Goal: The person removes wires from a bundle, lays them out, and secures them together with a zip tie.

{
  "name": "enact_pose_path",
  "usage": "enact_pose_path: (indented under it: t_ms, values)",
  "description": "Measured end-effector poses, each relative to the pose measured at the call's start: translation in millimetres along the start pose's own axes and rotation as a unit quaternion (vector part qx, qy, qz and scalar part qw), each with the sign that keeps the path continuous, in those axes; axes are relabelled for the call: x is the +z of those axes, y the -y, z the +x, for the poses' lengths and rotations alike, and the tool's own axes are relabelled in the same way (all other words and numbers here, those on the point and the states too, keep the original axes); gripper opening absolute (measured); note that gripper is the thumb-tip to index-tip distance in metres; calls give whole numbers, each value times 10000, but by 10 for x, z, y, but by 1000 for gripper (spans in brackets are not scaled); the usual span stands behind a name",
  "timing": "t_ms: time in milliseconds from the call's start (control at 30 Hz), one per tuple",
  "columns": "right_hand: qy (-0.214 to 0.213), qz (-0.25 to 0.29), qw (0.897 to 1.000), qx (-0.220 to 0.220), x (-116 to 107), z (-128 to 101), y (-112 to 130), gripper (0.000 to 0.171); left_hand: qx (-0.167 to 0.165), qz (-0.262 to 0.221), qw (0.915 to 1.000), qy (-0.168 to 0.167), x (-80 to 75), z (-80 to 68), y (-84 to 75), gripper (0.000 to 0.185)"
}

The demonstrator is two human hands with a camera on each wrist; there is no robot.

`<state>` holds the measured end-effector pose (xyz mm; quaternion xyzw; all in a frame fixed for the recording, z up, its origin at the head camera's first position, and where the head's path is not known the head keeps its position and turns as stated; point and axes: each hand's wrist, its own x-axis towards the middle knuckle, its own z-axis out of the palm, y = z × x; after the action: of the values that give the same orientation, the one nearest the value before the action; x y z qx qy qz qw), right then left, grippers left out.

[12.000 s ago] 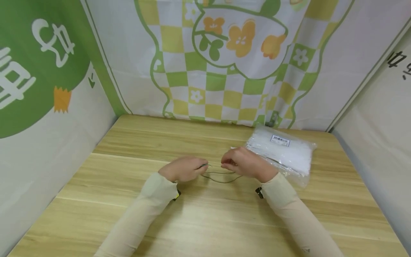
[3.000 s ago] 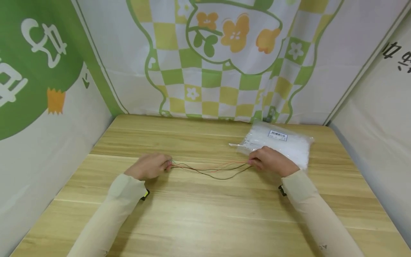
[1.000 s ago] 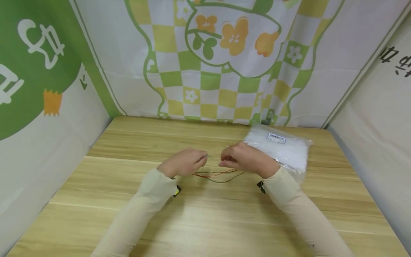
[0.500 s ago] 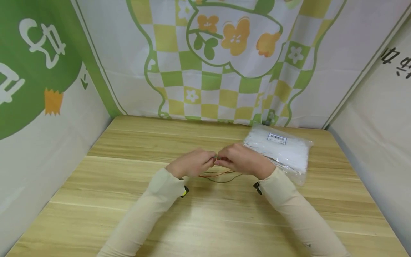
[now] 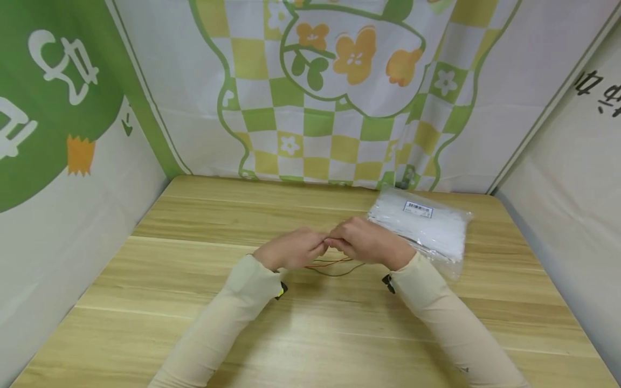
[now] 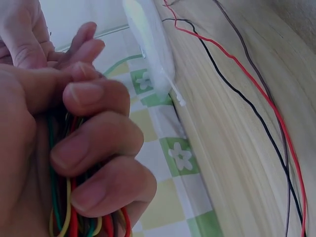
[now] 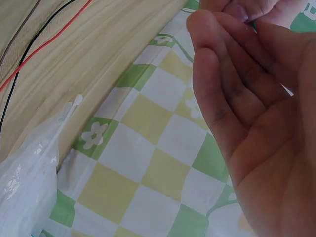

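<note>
My two hands meet fingertip to fingertip above the middle of the wooden table (image 5: 310, 334). In the left wrist view my left hand (image 5: 310, 249) (image 6: 84, 138) grips a bundle of thin coloured wires (image 6: 61, 217), green, red and yellow, in its curled fingers. My right hand (image 5: 339, 243) (image 7: 237, 74) reaches to the left fingers, and a bit of green wire (image 7: 254, 25) shows at its fingertips. A slack loop of red and dark wires (image 5: 337, 267) (image 6: 256, 113) hangs from the hands and lies on the table.
A clear bag of white cable ties (image 5: 427, 223) (image 6: 148, 44) (image 7: 24, 173) lies at the back right, just behind my right hand. Printed cloth walls (image 5: 320, 108) close in the table at the back and on both sides.
Three seconds ago the hands held the wires stretched wide apart. They have come together, the gap shutting over the last second, and the wires now hang folded in a loop.
</note>
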<state>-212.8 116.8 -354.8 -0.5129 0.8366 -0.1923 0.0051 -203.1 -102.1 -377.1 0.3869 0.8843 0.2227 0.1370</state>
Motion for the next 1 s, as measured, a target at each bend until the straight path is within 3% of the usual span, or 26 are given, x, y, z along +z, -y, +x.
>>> enact_pose_path:
  t_ms: [167, 300, 600, 767, 1000]
  values:
    - [-15, 242, 9997, -101, -19, -18, -14, 32, 22, -95, 9999, 130, -16, -30, 19, 35]
    - [-158, 337, 9992, 109, -50, -56, -48, 33, -52, -68, 9998, 153, -43, -88, 42, 34]
    - [-45, -3, 10000, 68, 2, -31, -75, 43, -298, -7, 9990, 342, -6, -89, 59, 36]
    - [62, -195, 9998, -29, 21, 3, -29, 35, -321, 165, 9987, 356, 13, -46, 21, 36]
    - [1, -25, 9999, -106, 32, 8, 3, 21, -255, 193, 9987, 391, 5, 11, -28, 34]
